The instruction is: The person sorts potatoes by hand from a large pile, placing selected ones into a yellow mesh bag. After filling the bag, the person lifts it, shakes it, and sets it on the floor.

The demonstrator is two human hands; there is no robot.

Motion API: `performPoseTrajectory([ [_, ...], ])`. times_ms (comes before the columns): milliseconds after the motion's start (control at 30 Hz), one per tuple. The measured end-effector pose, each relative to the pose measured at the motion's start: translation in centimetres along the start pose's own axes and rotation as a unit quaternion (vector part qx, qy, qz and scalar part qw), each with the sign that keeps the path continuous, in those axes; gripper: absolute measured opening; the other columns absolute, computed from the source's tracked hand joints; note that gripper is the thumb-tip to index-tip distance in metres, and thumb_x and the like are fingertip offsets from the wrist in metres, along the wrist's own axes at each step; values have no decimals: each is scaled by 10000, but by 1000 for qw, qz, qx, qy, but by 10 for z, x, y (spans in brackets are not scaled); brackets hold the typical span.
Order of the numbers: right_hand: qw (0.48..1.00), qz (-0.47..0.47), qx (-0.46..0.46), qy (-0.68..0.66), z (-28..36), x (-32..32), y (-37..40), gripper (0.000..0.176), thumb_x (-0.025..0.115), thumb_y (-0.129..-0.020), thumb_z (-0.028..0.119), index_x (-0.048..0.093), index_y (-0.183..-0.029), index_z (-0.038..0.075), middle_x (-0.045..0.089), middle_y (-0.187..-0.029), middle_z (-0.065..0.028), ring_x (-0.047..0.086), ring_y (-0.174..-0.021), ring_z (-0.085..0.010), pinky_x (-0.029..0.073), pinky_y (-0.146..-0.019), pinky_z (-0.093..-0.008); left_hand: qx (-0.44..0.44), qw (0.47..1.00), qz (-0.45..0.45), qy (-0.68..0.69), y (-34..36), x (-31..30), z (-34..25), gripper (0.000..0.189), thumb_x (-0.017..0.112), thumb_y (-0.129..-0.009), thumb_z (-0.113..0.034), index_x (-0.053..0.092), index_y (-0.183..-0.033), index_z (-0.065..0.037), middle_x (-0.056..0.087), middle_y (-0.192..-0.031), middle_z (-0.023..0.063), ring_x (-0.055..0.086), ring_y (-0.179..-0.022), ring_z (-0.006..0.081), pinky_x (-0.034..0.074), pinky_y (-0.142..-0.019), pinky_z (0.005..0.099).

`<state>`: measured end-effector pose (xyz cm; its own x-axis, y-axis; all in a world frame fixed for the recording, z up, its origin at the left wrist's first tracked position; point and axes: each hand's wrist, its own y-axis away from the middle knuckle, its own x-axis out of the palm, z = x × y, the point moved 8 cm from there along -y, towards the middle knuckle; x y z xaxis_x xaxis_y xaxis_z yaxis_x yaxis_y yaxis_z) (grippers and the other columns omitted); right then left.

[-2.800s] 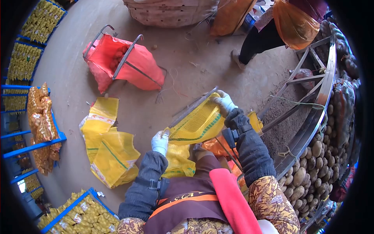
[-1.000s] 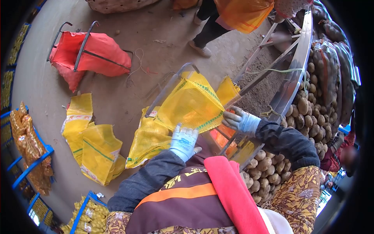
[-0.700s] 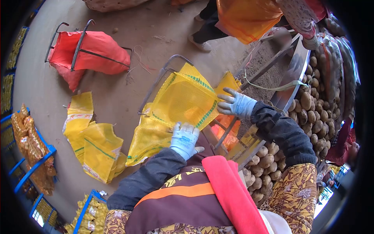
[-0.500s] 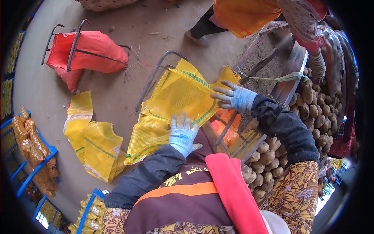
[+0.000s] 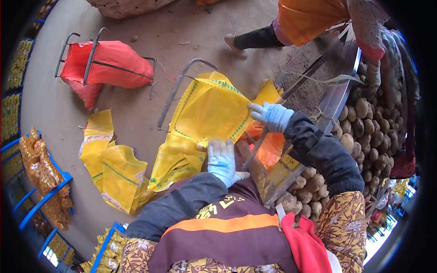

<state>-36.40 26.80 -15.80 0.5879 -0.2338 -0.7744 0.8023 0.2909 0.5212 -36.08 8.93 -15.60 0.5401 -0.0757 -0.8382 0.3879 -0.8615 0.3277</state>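
A yellow mesh bag (image 5: 211, 111) with green stripes is spread with its mouth wide over a bent metal frame (image 5: 169, 101). My left hand (image 5: 221, 161), in a white and pale blue glove, lies flat at the near rim of the bag, fingers straight and thumb out. My right hand (image 5: 273, 116), gloved alike, is at the bag's right edge with its fingers stretched toward the rim. Whether those fingertips press on the mesh cannot be made out. Below my right hand, orange-red netting (image 5: 269, 152) shows beside a dark bar.
Potatoes (image 5: 364, 127) are heaped to the right behind a metal-edged board (image 5: 339, 98). Another person's gloved hand (image 5: 373, 77) rests by that heap. A red bag on a frame (image 5: 109, 63) lies far left, with flat yellow bags (image 5: 119, 170) nearer. Blue racks (image 5: 45, 195) hold filled bags.
My right hand has moved slightly left and down to the bag's edge, its fingers less spread. My left hand has shifted a little right and down. The other person's leg and orange bag moved right.
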Motion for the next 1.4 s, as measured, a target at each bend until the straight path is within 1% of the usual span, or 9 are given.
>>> performPoseTrajectory([
  [100,1000,-23,-9,-3,5,1,-7,511,748,-647,115,494,-1086,47,434,-1173,-144,565,-854,-364,512,-745,-442,-3,1000,-19,5,2,6,-2,1219,788,-480,-660,355,-1340,87,449,-1230,234,367,-1248,400,103,-1142,554],
  [400,988,-55,-58,133,9,-11,-2,488,775,-646,235,560,-1079,166,486,-1105,-53,546,-1001,-263,478,-861,-459,-16,999,-36,37,-8,20,-1,904,814,-522,-520,478,-1172,10,503,-1074,161,448,-1144,335,126,-1135,519],
  [500,970,33,-147,192,13,-5,-12,512,785,-608,253,567,-1068,195,492,-1156,-37,483,-1156,-264,375,-1009,-510,-22,999,-7,45,-11,22,-3,839,813,-526,-517,504,-1116,-7,518,-1059,156,464,-1135,316,133,-1132,512],
  [700,952,-24,-224,207,24,-27,-2,667,813,-507,260,535,-1110,197,447,-1342,-43,277,-1389,-283,253,-1135,-547,-2,1000,-10,16,-10,10,-6,812,817,-523,-506,509,-1093,-17,513,-1061,152,468,-1135,306,138,-1130,517],
  [933,962,13,-166,214,17,-18,-7,625,793,-580,248,545,-1151,193,386,-1443,-27,235,-1416,-294,190,-1160,-556,23,999,4,33,-7,17,4,828,834,-506,-474,502,-1117,-25,487,-1096,153,441,-1162,334,153,-1131,521],
  [1033,950,-46,-192,241,21,-21,-5,518,751,-640,260,575,-1123,189,404,-1431,-21,236,-1417,-278,170,-1164,-560,22,999,-9,38,-6,12,6,841,836,-499,-479,501,-1128,-33,487,-1119,156,406,-1218,360,126,-1137,538],
  [1100,937,-99,-206,264,26,-27,-3,417,711,-691,285,601,-1072,155,463,-1385,-31,261,-1408,-260,169,-1167,-542,17,1000,-18,6,-6,4,6,851,833,-505,-488,499,-1146,-39,485,-1141,162,380,-1252,376,109,-1138,549],
  [1267,945,-51,-190,260,26,-29,-10,417,696,-682,275,605,-1049,100,548,-1274,-61,323,-1375,-257,194,-1166,-495,2,999,-24,-47,-4,-6,12,888,812,-540,-529,488,-1221,-61,504,-1162,184,355,-1298,422,78,-1137,574],
  [1400,947,-109,-199,229,24,-29,-14,498,704,-653,286,599,-1090,72,576,-1188,-76,392,-1319,-263,261,-1147,-461,-25,996,82,-36,-5,10,22,916,799,-557,-553,477,-1263,-66,543,-1095,198,427,-1241,426,122,-1128,582],
])
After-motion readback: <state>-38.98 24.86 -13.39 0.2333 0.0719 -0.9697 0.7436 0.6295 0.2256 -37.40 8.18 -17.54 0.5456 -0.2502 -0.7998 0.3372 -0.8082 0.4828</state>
